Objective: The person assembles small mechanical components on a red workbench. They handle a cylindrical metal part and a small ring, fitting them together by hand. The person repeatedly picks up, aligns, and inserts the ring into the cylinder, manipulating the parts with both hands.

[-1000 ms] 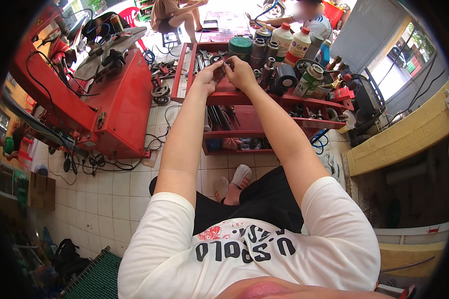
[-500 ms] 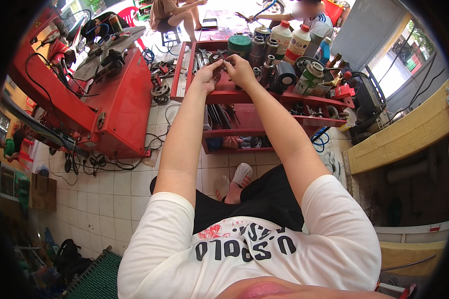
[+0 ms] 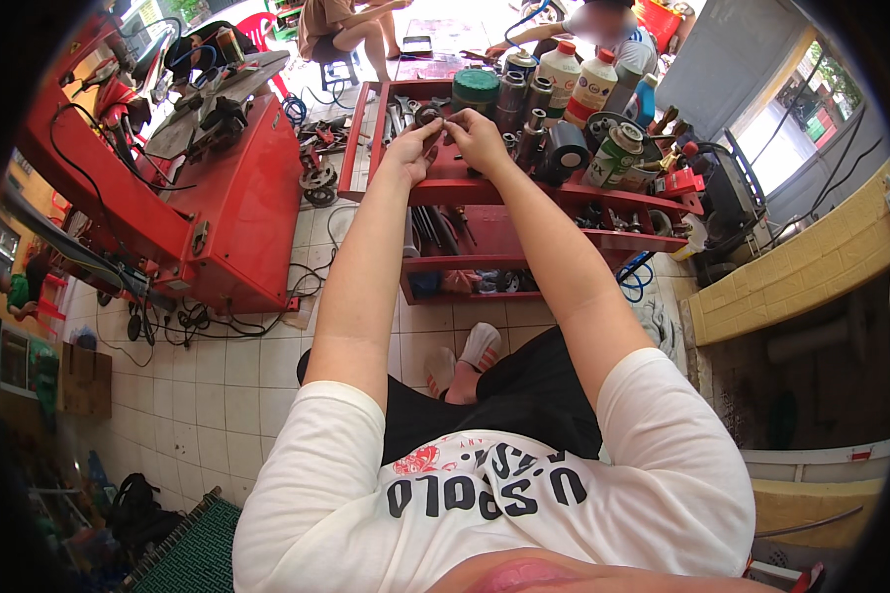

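Over the top shelf of the red tool cart (image 3: pixel 445 188), both hands are brought together at arm's reach. A small dark metal part (image 3: pixel 446 127) is pinched between the fingertips of the left hand (image 3: pixel 412 150) and the right hand (image 3: pixel 480 140); its exact kind and its long axis cannot be told, since it is too small and mostly covered by the fingers. Each hand is closed on it in a fingertip pinch, not a full fist, so the part lies directly between the two hands, touched by both, neither hand being clearly nearer. It is held just above the cart's upper tray, near the tray's back edge and just in front of the row of containers.

Behind the hands, one green-lidded round tub (image 3: pixel 476 91) is seen, with two dull metal cylinders (image 3: pixel 524 97) just beside it to the right. Two white plastic bottles with red caps (image 3: pixel 574 81) stand further right, and one green-and-white spray can (image 3: pixel 615 153) is tilted near the cart's right end. One black cylindrical part (image 3: pixel 567 150) sits between the right hand and that can. Three shelves of the cart can be counted, the lower ones filled with loose hand tools. One red machine (image 3: pixel 208 198) stands well apart to the left on the tiled floor (image 3: pixel 218 385).
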Demonstrator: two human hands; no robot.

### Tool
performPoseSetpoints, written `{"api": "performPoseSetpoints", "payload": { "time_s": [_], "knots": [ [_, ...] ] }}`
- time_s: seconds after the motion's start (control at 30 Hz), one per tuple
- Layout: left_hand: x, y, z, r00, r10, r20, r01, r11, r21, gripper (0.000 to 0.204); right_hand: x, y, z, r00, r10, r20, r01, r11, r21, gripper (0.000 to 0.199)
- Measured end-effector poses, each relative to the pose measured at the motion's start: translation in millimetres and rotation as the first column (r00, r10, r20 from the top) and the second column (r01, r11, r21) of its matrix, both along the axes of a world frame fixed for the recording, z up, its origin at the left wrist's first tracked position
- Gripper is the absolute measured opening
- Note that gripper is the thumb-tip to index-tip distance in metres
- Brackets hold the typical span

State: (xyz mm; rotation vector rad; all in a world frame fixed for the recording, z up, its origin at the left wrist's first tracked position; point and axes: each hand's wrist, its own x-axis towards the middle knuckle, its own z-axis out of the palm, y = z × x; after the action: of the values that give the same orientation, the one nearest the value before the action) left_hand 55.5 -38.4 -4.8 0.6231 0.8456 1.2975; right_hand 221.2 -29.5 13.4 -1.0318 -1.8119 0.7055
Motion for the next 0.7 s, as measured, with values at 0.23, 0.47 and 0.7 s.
{"api": "performPoseSetpoints", "payload": {
  "time_s": [0.23,0.47,0.7],
  "knots": [
    [7,-3,4,1.000,-0.006,-0.015,0.006,1.000,0.018,0.023,11,8,-5,0.988,0.078,-0.134,-0.098,0.984,-0.148,0.027],
    [8,-5,4,0.999,-0.007,-0.045,0.009,0.999,0.035,0.025,14,4,-2,0.975,0.124,-0.184,-0.166,0.959,-0.231,0.027],
    [7,-2,2,0.999,0.033,0.016,-0.034,0.999,0.032,0.023,6,1,0,0.993,0.057,-0.101,-0.074,0.983,-0.167,0.027]
  ]
}}
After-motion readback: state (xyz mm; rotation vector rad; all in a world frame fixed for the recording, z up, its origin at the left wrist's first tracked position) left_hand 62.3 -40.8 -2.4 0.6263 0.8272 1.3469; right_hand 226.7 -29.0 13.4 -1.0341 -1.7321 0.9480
